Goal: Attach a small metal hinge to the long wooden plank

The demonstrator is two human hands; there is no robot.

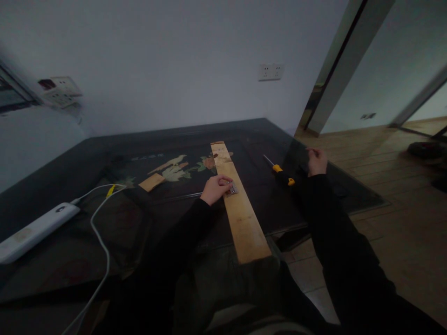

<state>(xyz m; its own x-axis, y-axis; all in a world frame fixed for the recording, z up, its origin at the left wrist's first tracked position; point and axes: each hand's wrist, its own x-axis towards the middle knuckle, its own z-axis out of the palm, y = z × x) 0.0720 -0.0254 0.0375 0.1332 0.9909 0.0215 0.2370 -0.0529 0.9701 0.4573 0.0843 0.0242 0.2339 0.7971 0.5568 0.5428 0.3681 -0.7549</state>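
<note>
A long wooden board (244, 218) lies on the dark tabletop, its near end reaching over the front edge towards my lap. My left hand (215, 188) is closed over the board's left edge, with thumb and fingers on a small metal hinge (233, 188) lying flat on the wood. The fingers hide part of the hinge. Further right, my right hand (317, 162) is raised over the table's right side with its fingertips pinched together. Whatever is in that pinch is too small to make out. A screwdriver (281, 174) with a black and yellow handle lies between the board and my right hand.
A small wood piece (152, 182) lies left of the board on the flower-painted table (188, 135). A white power strip (38, 230) with a white cable (101, 237) occupies the left side. The wall (174, 70) rises behind the table.
</note>
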